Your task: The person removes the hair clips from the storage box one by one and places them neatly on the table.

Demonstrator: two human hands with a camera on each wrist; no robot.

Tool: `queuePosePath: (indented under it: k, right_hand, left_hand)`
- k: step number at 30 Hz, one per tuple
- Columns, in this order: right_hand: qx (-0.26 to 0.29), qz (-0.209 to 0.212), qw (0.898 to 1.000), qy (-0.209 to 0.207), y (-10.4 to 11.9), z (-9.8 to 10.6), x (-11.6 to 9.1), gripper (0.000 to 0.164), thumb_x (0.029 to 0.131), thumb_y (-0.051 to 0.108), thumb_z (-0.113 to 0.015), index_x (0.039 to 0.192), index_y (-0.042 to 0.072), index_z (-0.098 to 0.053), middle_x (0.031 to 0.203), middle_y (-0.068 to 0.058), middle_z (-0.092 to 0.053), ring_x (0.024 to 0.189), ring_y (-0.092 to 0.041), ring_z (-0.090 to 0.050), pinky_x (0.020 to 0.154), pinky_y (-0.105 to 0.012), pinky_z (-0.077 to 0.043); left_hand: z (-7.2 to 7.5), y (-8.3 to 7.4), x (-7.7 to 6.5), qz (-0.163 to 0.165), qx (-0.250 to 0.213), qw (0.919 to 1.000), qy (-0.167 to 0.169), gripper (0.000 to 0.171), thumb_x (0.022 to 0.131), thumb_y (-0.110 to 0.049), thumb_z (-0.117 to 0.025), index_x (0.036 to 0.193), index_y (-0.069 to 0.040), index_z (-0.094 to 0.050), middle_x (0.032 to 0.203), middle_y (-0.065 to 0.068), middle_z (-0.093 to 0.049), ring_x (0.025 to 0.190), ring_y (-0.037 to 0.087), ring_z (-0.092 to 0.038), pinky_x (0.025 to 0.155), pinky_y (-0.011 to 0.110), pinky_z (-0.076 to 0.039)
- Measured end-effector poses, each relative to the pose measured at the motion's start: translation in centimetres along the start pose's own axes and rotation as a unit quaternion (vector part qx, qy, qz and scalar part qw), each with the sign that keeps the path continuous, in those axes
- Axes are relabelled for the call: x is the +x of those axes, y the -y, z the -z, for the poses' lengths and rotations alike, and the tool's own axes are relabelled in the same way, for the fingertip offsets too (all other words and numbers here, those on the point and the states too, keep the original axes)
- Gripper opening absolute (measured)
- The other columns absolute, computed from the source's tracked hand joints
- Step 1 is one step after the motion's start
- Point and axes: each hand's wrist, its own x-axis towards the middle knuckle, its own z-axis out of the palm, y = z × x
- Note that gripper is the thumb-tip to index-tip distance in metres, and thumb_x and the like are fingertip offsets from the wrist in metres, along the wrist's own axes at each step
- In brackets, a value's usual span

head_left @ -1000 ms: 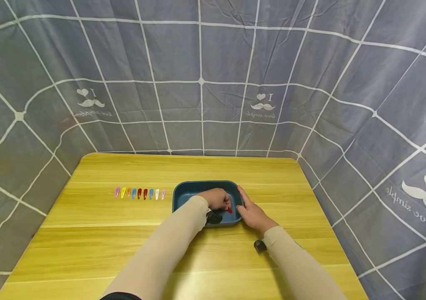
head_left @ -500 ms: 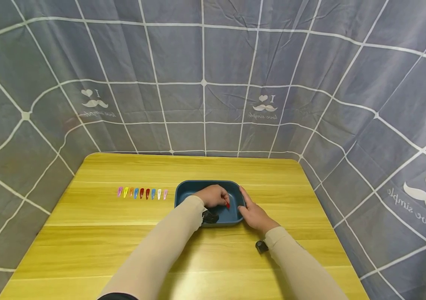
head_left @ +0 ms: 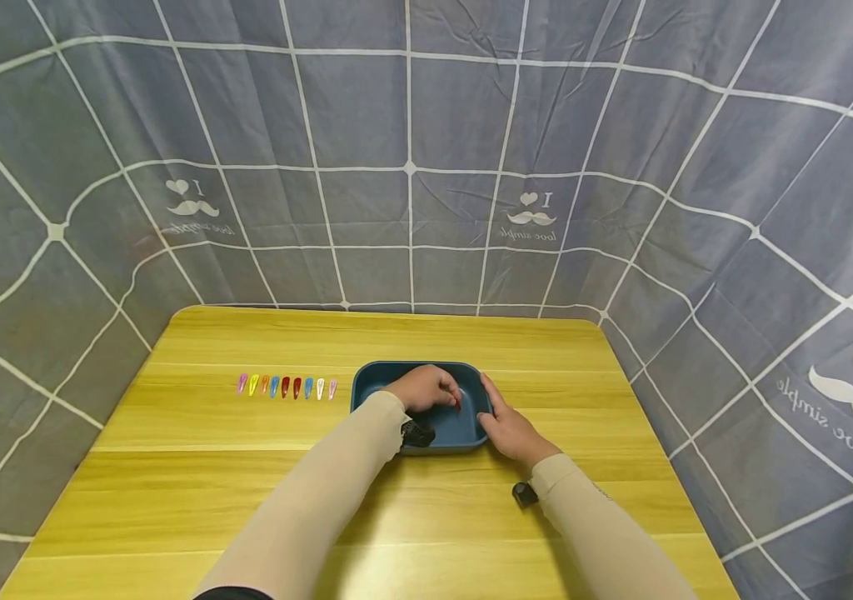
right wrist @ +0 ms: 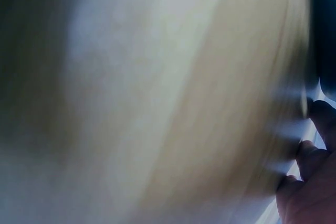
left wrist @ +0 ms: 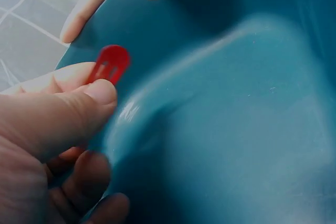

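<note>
My left hand [head_left: 426, 388] reaches over the dark blue plastic box [head_left: 451, 435] and pinches a red snap hair clip [left wrist: 112, 62] between thumb and forefinger. In the left wrist view the clip's rounded end sticks up past the fingertips, while the other fingers curl loosely below, near the box wall. My right hand [head_left: 511, 432] grips the box's right side, thumb over the rim and fingers outside. Blur fills most of the right wrist view, with a few fingers [right wrist: 315, 161] at its right edge. Much of the box's inside is hidden behind my left hand and wrist in the head view.
Left of the box, several hair clips lie in a row, among them a yellow clip [head_left: 253, 384], a dark red clip [head_left: 286, 387] and a white clip [head_left: 320, 388]. All rest on a wood-grain table [head_left: 426, 517]. A grey checked curtain [head_left: 366, 208] surrounds its back and sides.
My left hand has lifted slightly away from the box floor, with the red hair clip in its fingertips. My right hand has kept its grip on the box. The head view has shifted a little.
</note>
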Motion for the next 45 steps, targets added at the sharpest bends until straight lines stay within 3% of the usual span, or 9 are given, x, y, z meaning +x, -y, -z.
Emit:
queuePosePath:
  k: [9,19,25,30,45]
  right_hand:
    - [0.010,-0.002,1.000,-0.001,0.1,-0.1,0.0,0.072,0.108,0.036,-0.042,0.170,0.040,-0.005,0.165,-0.018,-0.043,0.145,-0.046,-0.050,0.118,-0.065,-0.038]
    - [0.008,-0.005,1.000,0.002,0.0,0.0,0.0,0.072,0.109,0.038,-0.043,0.169,0.043,-0.004,0.166,-0.018,-0.042,0.146,-0.047,-0.048,0.119,-0.065,-0.037]
    - [0.003,-0.004,1.000,0.002,0.1,0.0,0.0,0.072,0.109,0.036,-0.042,0.170,0.039,-0.004,0.165,-0.021,-0.043,0.144,-0.048,-0.049,0.118,-0.065,-0.039]
    - [-0.004,-0.007,1.000,0.003,0.2,0.0,0.0,0.073,0.109,0.036,-0.042,0.170,0.041,-0.003,0.165,-0.021,-0.041,0.146,-0.048,-0.048,0.118,-0.065,-0.038]
    - [-0.020,-0.011,1.000,-0.001,0.2,-0.1,0.2,0.073,0.108,0.039,-0.041,0.170,0.042,-0.002,0.163,-0.022,-0.044,0.144,-0.050,-0.049,0.119,-0.066,-0.037]
  left_hand:
    - [0.1,0.2,-0.1,-0.003,-0.009,0.9999,-0.011,0.017,0.104,-0.020,-0.067,0.112,-0.015,-0.081,0.109,-0.006,-0.077,0.092,0.008,-0.064,0.089,0.030,-0.055]
    - [0.4,-0.1,-1.0,0.009,-0.019,0.9996,-0.021,0.024,0.106,-0.017,-0.062,0.121,-0.014,-0.080,0.120,-0.002,-0.077,0.104,0.013,-0.068,0.097,0.036,-0.056]
    - [0.5,0.3,-1.0,0.006,-0.023,0.9993,-0.030,0.022,0.106,-0.021,-0.064,0.119,-0.012,-0.080,0.105,-0.004,-0.078,0.098,0.012,-0.069,0.096,0.036,-0.057]
    - [0.7,0.5,-1.1,0.014,-0.041,0.9982,-0.043,0.019,0.103,-0.018,-0.069,0.119,-0.010,-0.078,0.101,-0.005,-0.076,0.092,0.010,-0.068,0.090,0.034,-0.058]
    - [2.3,0.3,-2.2,-0.014,-0.124,0.9887,-0.084,0.030,0.102,-0.009,-0.069,0.130,-0.002,-0.069,0.103,0.004,-0.072,0.091,0.015,-0.066,0.087,0.031,-0.057]
